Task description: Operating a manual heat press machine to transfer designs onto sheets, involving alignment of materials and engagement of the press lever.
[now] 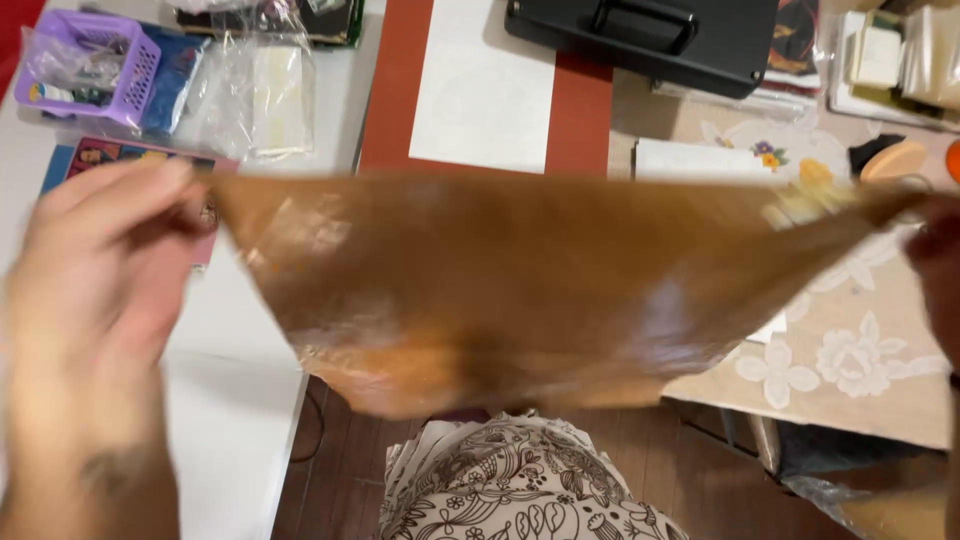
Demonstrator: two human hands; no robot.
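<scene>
A thin, glossy brown sheet stretches across the middle of the head view, blurred by motion. My left hand pinches its left corner between thumb and fingers. My right hand is only partly visible at the right edge and grips the sheet's right corner. The sheet sags in a curve toward me and hides part of the table behind it. Below it lies patterned black-and-white cloth on my lap.
A white table is at the left, with a purple basket and clear plastic bags. A red-brown mat with white paper, a black case and a floral tablecloth lie ahead and right.
</scene>
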